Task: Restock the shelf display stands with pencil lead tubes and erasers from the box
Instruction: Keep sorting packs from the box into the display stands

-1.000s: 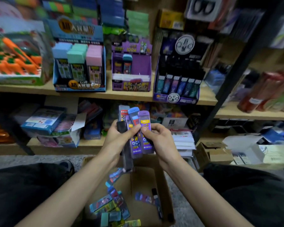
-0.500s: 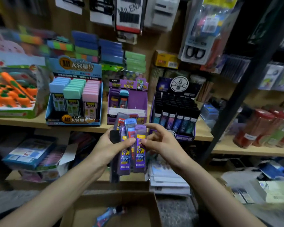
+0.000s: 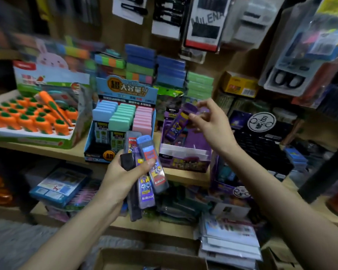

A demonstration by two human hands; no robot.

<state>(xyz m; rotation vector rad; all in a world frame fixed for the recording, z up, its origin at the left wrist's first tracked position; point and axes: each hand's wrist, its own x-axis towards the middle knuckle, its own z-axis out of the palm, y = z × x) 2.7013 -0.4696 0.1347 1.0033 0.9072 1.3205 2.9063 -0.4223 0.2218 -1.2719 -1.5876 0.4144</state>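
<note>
My left hand (image 3: 123, 177) grips a fan of several pencil lead tubes (image 3: 147, 172), blue, grey, purple and black, in front of the shelf edge. My right hand (image 3: 209, 121) pinches one purple lead tube (image 3: 179, 121) and holds it tilted over the purple display stand (image 3: 183, 158) on the shelf. That stand holds a few tubes at its left side. The cardboard box (image 3: 150, 257) lies at the bottom of the view, mostly cut off.
A blue stand of pastel erasers (image 3: 123, 121) sits left of the purple stand, a black lead-tube stand (image 3: 261, 141) to its right. A tray of carrot-shaped items (image 3: 29, 117) fills the left shelf. Stacked packets (image 3: 230, 240) lie on the lower right.
My right hand has taken the purple tube out of the fan and carried it up and right to the purple stand. The view has risen towards the shelf.
</note>
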